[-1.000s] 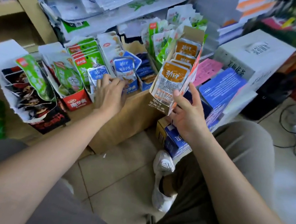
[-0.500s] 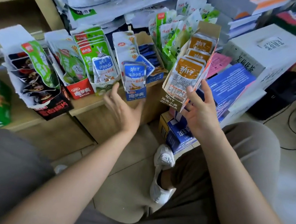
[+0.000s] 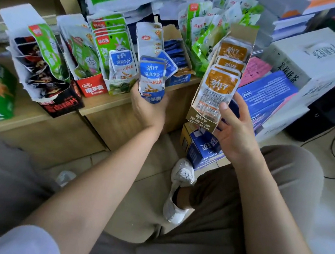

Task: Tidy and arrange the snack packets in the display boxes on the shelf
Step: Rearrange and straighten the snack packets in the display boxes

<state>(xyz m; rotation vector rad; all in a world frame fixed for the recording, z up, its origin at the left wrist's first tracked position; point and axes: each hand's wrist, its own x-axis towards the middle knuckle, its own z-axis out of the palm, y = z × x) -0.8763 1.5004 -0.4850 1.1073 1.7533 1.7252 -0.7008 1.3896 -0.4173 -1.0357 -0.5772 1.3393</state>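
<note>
L hand (image 3: 147,110) has its fingers curled round the bottom of a few blue packets (image 3: 151,75), which stand up above its knuckles, just in front of the shelf (image 3: 104,107) edge. R hand (image 3: 235,135) grips the display box (image 3: 201,120) by its lower end, thumb on the front orange packet (image 3: 220,85) — the box tilts up & away from the palm.

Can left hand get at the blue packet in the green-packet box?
Probably yes: the left hand is close beside the stray blue packet, nothing between, though its grip holds other blue packets.
</note>
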